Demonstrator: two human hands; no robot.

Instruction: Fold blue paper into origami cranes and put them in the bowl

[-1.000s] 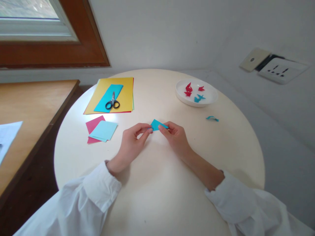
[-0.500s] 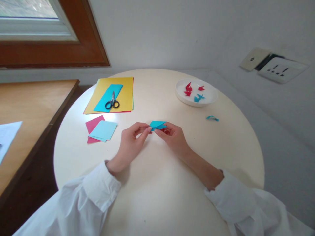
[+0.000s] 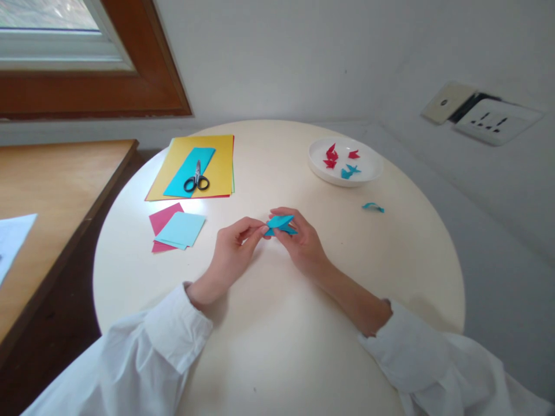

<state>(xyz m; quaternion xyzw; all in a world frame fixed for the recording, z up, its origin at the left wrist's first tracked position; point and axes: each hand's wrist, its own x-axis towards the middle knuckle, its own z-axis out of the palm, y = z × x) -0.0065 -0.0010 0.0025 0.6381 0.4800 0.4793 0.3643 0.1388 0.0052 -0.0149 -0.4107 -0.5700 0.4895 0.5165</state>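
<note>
A small piece of folded blue paper (image 3: 281,223) is held between my two hands above the middle of the round white table (image 3: 260,323). My left hand (image 3: 237,242) pinches its left tip between thumb and forefinger. From the other side my right hand (image 3: 302,240) grips it, with the thumb at its near edge and the fingers behind it. Pointed flaps of the paper stand apart on the right. My right fingertips are partly hidden by the paper.
Black-handled scissors (image 3: 197,182) lie on a blue strip and yellow sheets (image 3: 221,156). Pink and pale blue squares (image 3: 181,229) sit nearer on the left. A white dish (image 3: 368,173) with several red and blue folded figures stands back right, a curled blue scrap (image 3: 373,207) in front.
The folded blue paper has turned a little, and its flaps have spread wider. My right fingers have shifted up and left behind it; my left hand keeps its pinch.
</note>
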